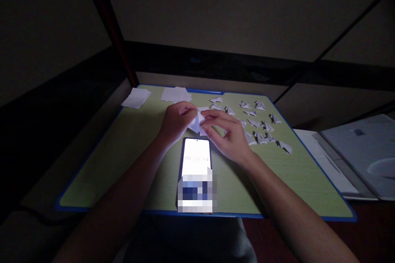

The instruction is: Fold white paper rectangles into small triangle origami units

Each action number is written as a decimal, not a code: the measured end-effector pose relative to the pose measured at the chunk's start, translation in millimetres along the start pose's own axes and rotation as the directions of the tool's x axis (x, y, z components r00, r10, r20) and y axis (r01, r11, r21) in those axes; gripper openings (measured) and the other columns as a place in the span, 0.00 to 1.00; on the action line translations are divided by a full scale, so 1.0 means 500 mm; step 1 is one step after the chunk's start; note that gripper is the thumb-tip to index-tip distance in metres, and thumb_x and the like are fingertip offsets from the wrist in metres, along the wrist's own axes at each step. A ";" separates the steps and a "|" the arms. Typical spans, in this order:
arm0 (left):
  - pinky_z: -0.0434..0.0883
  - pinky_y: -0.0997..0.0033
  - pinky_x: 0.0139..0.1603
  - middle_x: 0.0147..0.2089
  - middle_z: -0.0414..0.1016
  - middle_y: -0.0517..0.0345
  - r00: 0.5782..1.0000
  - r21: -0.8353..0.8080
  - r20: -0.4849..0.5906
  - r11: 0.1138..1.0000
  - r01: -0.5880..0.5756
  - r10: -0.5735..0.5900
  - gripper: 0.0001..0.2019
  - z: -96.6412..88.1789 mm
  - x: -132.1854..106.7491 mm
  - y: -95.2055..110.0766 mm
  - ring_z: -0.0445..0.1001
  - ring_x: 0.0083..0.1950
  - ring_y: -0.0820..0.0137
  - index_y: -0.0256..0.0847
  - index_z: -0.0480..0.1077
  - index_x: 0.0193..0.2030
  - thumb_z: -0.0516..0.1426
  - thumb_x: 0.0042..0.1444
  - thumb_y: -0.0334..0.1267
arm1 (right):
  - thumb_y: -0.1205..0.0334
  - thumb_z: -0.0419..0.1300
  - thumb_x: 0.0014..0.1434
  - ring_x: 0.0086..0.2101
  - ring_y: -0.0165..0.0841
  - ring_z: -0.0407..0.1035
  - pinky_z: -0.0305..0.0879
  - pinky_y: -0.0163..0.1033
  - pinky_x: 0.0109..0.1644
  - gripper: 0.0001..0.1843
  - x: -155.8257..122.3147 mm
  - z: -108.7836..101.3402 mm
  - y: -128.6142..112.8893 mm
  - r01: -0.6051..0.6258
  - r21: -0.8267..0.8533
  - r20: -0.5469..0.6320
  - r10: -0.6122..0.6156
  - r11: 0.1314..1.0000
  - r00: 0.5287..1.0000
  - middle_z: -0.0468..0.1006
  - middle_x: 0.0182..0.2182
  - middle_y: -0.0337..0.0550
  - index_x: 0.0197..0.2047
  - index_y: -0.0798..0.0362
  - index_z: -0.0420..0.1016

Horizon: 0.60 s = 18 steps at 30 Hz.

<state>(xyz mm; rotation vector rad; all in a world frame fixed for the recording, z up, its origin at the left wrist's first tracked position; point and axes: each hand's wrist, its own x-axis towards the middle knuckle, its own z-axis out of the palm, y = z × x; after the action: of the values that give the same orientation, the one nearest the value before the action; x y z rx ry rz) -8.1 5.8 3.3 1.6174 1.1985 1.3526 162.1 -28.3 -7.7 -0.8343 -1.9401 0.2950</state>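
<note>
Head view: left hand (176, 121) and right hand (231, 136) — both pinching one folded white paper (194, 125) — beyond a lit phone (196, 165).

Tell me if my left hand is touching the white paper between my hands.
Touching: the head view shows the left hand with its thumb and curled fingers closed on the white paper, no gap visible.

A lit phone (196, 156) is noted flat at the near edge of the green table (296, 168); a grey flat object (358, 148) is seen right of the table; a panelled wall (216, 16) is observed behind it.
</note>
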 end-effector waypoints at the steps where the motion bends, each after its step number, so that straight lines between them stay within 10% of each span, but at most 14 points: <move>1: 0.68 0.70 0.30 0.26 0.76 0.57 1.000 -0.002 0.009 1.000 0.001 -0.001 0.05 0.002 -0.001 0.002 0.72 0.28 0.70 0.39 0.73 0.26 0.56 0.45 0.35 | 0.61 0.61 0.62 0.45 0.36 0.76 0.73 0.47 0.49 0.07 0.002 0.002 0.001 -0.057 0.052 -0.022 0.058 0.997 0.998 0.82 0.43 0.47 0.35 0.51 0.79; 8: 0.67 0.71 0.29 0.26 0.77 0.56 0.996 0.050 0.086 0.998 -0.031 0.027 0.05 0.006 -0.005 0.011 0.72 0.29 0.70 0.39 0.73 0.26 0.55 0.46 0.34 | 0.52 0.73 0.49 0.34 0.31 0.76 0.73 0.38 0.39 0.20 0.008 0.013 0.035 -0.392 0.510 0.039 0.435 0.766 0.900 0.81 0.36 0.43 0.40 0.52 0.73; 12: 0.67 0.71 0.30 0.27 0.78 0.56 0.994 0.077 0.105 0.996 -0.035 0.027 0.06 0.005 -0.007 0.010 0.73 0.30 0.69 0.38 0.74 0.27 0.56 0.46 0.35 | 0.51 0.74 0.47 0.30 0.30 0.75 0.70 0.36 0.32 0.20 0.009 0.009 0.043 -0.569 0.532 0.272 0.509 0.627 0.816 0.83 0.32 0.44 0.38 0.54 0.77; 18: 0.65 0.70 0.29 0.27 0.77 0.56 0.992 0.103 0.124 0.994 -0.027 0.014 0.08 0.002 -0.006 0.008 0.71 0.29 0.69 0.39 0.74 0.26 0.55 0.50 0.37 | 0.52 0.76 0.42 0.24 0.27 0.70 0.62 0.33 0.25 0.19 0.011 -0.001 0.034 -0.650 0.502 0.303 0.588 0.570 0.750 0.83 0.28 0.41 0.35 0.54 0.82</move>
<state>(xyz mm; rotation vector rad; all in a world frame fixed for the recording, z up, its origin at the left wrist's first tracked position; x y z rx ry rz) -6.2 1.6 5.6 1.7642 1.1995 1.2009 168.4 -12.3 -12.5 -1.0606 -1.4165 1.3254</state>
